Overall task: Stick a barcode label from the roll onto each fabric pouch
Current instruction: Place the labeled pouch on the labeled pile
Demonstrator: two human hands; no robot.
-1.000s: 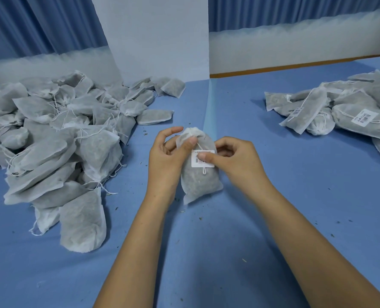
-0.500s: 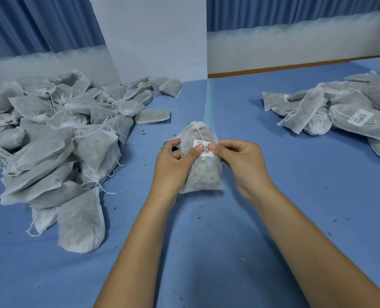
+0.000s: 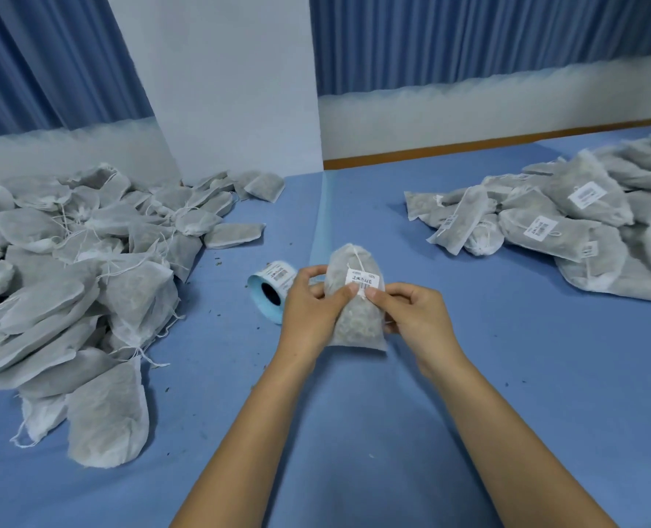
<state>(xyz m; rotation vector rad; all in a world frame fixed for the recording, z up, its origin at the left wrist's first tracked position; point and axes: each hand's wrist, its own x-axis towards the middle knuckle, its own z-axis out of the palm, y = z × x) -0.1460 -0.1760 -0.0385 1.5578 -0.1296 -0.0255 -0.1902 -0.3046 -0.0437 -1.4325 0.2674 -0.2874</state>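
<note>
Checker: Where is the pouch [image 3: 356, 318]?
Packer: Upright between both hands, mid-table [image 3: 506, 375], tied neck up. I cannot tell whether its bottom edge touches the cloth.
Checker: Left hand [image 3: 308, 306]?
Packer: It grips the pouch's left side, fingers curled behind and thumb pressed on the front at the label's lower edge.
Checker: Right hand [image 3: 419, 318]?
Packer: It holds the right side. The thumb tip is on the label's lower right corner and the fingers are curled.
Checker: The label [image 3: 361, 279] itself?
Packer: White, on the upper front, with the drawstring crossing it. The print is too small to read.
Checker: And the roll [image 3: 270, 289]?
Packer: On its side just left of the left hand and partly hidden by it, hollow core facing me.
Checker: Other pouches?
Packer: A grey heap [image 3: 69, 280] lies at the left. A second pile [image 3: 583, 222] at the right shows white labels, well apart from the first.
</note>
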